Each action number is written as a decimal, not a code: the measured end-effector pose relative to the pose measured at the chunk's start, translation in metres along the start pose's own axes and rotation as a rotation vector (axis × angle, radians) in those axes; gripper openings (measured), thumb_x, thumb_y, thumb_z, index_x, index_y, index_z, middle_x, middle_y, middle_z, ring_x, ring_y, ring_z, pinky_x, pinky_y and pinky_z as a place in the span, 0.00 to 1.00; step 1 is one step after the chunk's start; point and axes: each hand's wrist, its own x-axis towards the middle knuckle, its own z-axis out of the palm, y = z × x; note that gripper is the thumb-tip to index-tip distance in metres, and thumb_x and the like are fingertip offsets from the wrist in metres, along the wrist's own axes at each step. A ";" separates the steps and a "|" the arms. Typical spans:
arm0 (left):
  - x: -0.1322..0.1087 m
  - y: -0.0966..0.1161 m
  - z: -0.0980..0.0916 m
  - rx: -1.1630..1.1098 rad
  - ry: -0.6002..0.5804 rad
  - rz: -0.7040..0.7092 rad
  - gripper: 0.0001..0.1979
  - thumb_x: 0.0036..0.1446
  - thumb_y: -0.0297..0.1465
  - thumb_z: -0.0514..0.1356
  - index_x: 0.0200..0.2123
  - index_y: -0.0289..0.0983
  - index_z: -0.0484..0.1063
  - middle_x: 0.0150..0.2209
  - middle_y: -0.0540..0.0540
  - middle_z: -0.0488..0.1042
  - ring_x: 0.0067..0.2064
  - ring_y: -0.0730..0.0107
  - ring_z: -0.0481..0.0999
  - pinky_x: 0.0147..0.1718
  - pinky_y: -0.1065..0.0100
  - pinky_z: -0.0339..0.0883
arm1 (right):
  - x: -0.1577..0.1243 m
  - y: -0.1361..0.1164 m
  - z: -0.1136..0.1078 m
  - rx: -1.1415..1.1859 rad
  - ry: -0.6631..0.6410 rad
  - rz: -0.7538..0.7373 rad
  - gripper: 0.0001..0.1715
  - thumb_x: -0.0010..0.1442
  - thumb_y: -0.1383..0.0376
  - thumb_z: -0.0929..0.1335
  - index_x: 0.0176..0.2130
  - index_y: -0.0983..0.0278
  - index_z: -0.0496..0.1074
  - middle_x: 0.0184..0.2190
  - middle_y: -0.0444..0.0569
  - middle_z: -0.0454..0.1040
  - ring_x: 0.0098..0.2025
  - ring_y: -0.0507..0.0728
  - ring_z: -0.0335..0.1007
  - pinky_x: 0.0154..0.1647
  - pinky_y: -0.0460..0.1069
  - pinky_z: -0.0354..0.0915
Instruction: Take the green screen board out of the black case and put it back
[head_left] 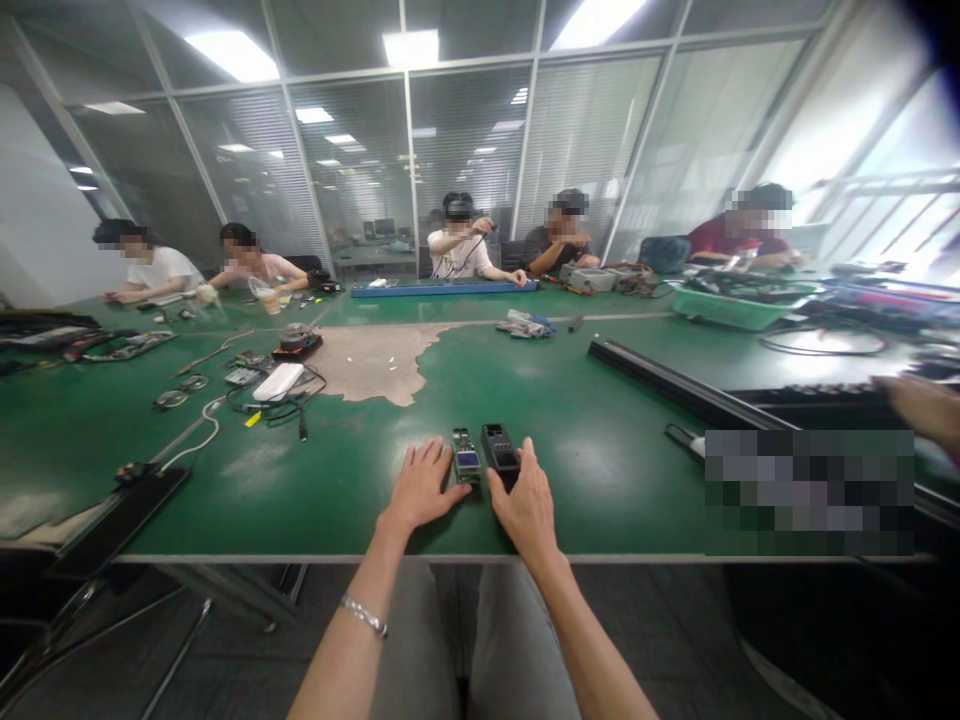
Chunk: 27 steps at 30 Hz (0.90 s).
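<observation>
My left hand (424, 485) lies on the green table with its fingers stretched out. Its thumb reaches toward the lower end of a narrow green circuit board (466, 462), which carries a small dark screen. Right of that board lies a slim black plastic housing (498, 446) with openings in its face. My right hand (526, 497) is spread around the housing's near end, thumb on the left and fingers on the right, and covers part of it. Whether those fingers press on the housing is hard to see. Board and housing lie side by side, a small gap apart.
Ahead on the left are a white device (278, 382) and tangled cables. Long black bars (675, 385) extend at right, where another person's hand (926, 408) reaches in. A green basket (739, 308) holds parts. Several people sit along the far side, near a blue bar (442, 289).
</observation>
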 end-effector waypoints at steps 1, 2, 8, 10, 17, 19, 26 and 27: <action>0.000 0.000 0.000 -0.003 0.002 -0.001 0.38 0.61 0.57 0.48 0.67 0.41 0.54 0.69 0.40 0.52 0.69 0.51 0.49 0.65 0.46 0.41 | 0.000 0.000 0.000 0.003 0.005 -0.005 0.47 0.61 0.55 0.64 0.68 0.75 0.44 0.61 0.68 0.63 0.58 0.68 0.64 0.58 0.63 0.62; -0.001 0.000 0.000 -0.006 0.003 0.001 0.38 0.61 0.57 0.49 0.67 0.40 0.54 0.69 0.40 0.53 0.69 0.51 0.49 0.65 0.46 0.41 | 0.000 0.000 -0.001 0.005 0.005 -0.010 0.47 0.61 0.55 0.64 0.68 0.75 0.44 0.61 0.68 0.62 0.59 0.68 0.63 0.58 0.63 0.62; -0.001 0.001 -0.002 -0.016 0.006 0.005 0.39 0.61 0.57 0.50 0.67 0.39 0.54 0.69 0.39 0.53 0.69 0.51 0.49 0.65 0.46 0.41 | -0.001 -0.001 -0.002 -0.004 -0.027 -0.014 0.44 0.63 0.56 0.61 0.68 0.74 0.44 0.60 0.68 0.64 0.55 0.67 0.66 0.54 0.62 0.64; -0.001 0.001 -0.002 -0.019 0.006 0.004 0.39 0.61 0.57 0.49 0.67 0.39 0.53 0.69 0.39 0.53 0.69 0.51 0.49 0.65 0.45 0.40 | -0.001 -0.001 -0.003 -0.003 -0.033 -0.009 0.43 0.64 0.55 0.61 0.68 0.74 0.45 0.60 0.67 0.65 0.55 0.67 0.66 0.54 0.62 0.64; -0.002 -0.001 -0.002 -0.036 0.006 -0.003 0.39 0.60 0.57 0.50 0.66 0.39 0.55 0.69 0.39 0.53 0.69 0.50 0.50 0.65 0.46 0.40 | 0.004 -0.008 -0.012 0.099 -0.023 0.176 0.46 0.61 0.51 0.63 0.68 0.73 0.47 0.54 0.64 0.71 0.53 0.67 0.69 0.54 0.60 0.64; -0.002 -0.001 -0.002 -0.042 0.012 -0.001 0.39 0.60 0.57 0.50 0.66 0.39 0.55 0.69 0.39 0.53 0.69 0.51 0.50 0.65 0.46 0.41 | 0.006 -0.014 -0.016 0.140 -0.004 0.227 0.47 0.60 0.49 0.64 0.68 0.71 0.48 0.53 0.62 0.73 0.52 0.66 0.71 0.53 0.60 0.65; -0.001 -0.001 -0.003 -0.048 0.008 0.000 0.38 0.60 0.56 0.52 0.66 0.40 0.55 0.68 0.39 0.53 0.69 0.50 0.50 0.65 0.44 0.40 | 0.018 -0.054 -0.023 0.229 0.056 0.120 0.47 0.60 0.49 0.65 0.68 0.68 0.47 0.51 0.61 0.74 0.48 0.63 0.73 0.50 0.57 0.67; -0.001 -0.001 -0.003 -0.049 0.009 -0.001 0.38 0.60 0.56 0.52 0.66 0.40 0.55 0.68 0.39 0.53 0.69 0.49 0.50 0.65 0.44 0.40 | 0.019 -0.059 -0.022 0.222 0.046 0.102 0.47 0.61 0.50 0.65 0.68 0.69 0.47 0.51 0.61 0.74 0.48 0.63 0.73 0.49 0.58 0.67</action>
